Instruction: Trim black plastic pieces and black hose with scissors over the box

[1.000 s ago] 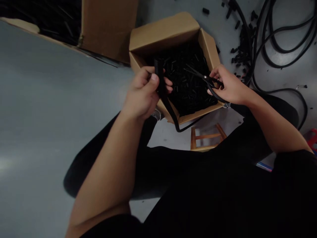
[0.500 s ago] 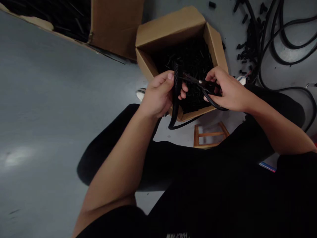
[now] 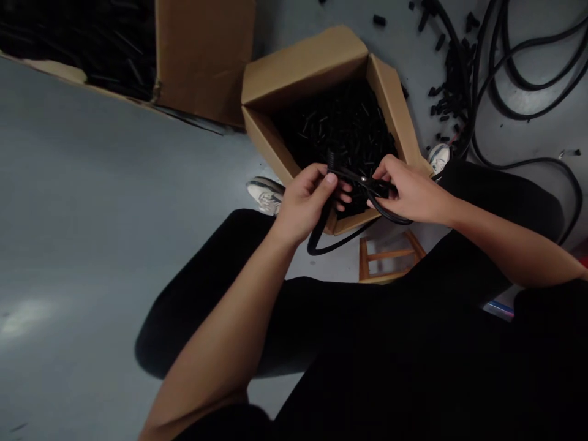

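Observation:
My left hand (image 3: 310, 199) is closed around a black ribbed hose (image 3: 318, 236) close to its upper end, with the rest looping down below my fingers. In my right hand (image 3: 407, 190) is a pair of black-handled scissors (image 3: 364, 180), my fingers through or around the handles. The blades lie across the hose just above my left thumb; whether they have cut into it I cannot tell. Both hands are over an open cardboard box (image 3: 305, 64), which holds many short black tube pieces (image 3: 344, 122).
A larger cardboard box (image 3: 204, 61) with dark pieces stands at the upper left. Long black hose coils (image 3: 505, 92) and scattered cut pieces (image 3: 445, 104) lie on the floor at right. A wooden stool (image 3: 390, 256) shows between my legs; my shoes flank the box.
The scissors have come onto the hose, with less of its end standing above my left thumb. Both hands are slightly lower in view, and the whole scene has shifted a little left.

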Demonstrator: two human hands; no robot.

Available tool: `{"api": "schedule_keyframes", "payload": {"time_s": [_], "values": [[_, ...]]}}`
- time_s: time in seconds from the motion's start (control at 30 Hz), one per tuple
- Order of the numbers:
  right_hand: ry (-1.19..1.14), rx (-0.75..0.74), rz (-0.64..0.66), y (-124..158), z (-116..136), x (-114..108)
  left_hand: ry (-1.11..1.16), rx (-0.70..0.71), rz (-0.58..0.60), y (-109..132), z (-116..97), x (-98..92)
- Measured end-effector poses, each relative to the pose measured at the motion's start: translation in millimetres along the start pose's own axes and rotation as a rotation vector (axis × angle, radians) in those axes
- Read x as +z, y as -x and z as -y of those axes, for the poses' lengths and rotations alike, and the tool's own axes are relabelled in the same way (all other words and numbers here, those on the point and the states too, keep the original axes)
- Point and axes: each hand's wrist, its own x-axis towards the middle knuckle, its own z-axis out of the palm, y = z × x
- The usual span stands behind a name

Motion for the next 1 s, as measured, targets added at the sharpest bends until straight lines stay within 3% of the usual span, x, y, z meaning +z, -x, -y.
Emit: {"api": "schedule_keyframes", "payload": {"time_s": [0.07, 0.27, 0.53, 0.83, 0.9, 1.0], "values": [[-0.01, -0.005, 0.015, 1.8, 0.1, 2.0, -0.052, 0.027, 0.03, 3.2, 0.3, 2.3], [0.098, -0.225, -0.004, 6.6, -6.8, 0.9, -0.177, 0.104, 0.088, 14.4, -3.6, 9.7], [0.123, -0.231, 0.046, 12.0, -6.2, -4.8, -0.194, 0.14, 0.052, 16.4, -8.7, 9.9], [0.071, -0.285, 0.083, 13.9, -7.4, -5.4, -0.069, 0.052, 0.402, 12.9, -22.1, -8.1], [0.079, -0.287, 0.108, 14.5, -7.8, -7.6, -0.057, 0.034, 0.408, 11.3, -23.7, -12.9], [0.085, -0.253, 0.126, 15.2, -7.6, -9.1, -0.106, 0.006, 0.328, 11.8, -19.0, -12.8]]}}
